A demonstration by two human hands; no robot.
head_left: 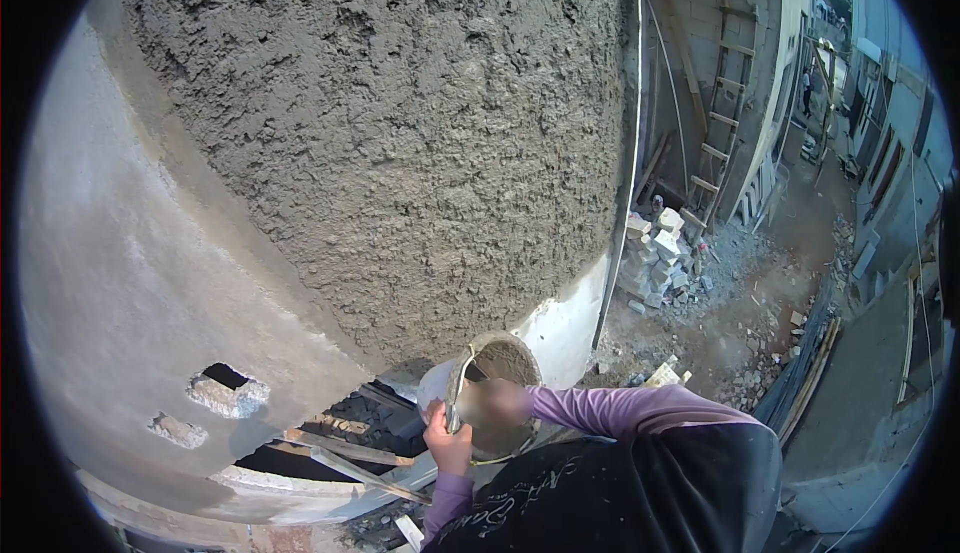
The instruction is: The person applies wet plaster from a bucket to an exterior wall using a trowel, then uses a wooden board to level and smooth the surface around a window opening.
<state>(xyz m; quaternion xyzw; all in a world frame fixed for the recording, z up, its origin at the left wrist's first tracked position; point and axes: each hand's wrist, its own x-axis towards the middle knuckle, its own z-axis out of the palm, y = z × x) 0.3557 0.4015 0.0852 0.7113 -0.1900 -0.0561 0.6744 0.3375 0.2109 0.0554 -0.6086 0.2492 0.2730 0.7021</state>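
A round bucket (433, 385) of grey mortar (503, 361) is in front of my body, at the foot of a rough, freshly coated wall (400, 153). My left hand (448, 443) is closed at the bucket's left rim, where a pale cord or handle runs along the edge. A small grey piece shows by its fingers; what it belongs to is unclear. Over the bucket's mouth reaches my right hand (497, 404), near the mortar. It is blurred, so its fingers and anything in them cannot be made out.
At left stands a smooth plastered wall (130, 283) with a broken hole (226, 390). Wooden planks (345, 450) lie below it over a dark gap. Far down on the right are broken blocks (660, 258), a wooden ladder (722, 123) and a rubble-strewn alley (790, 263).
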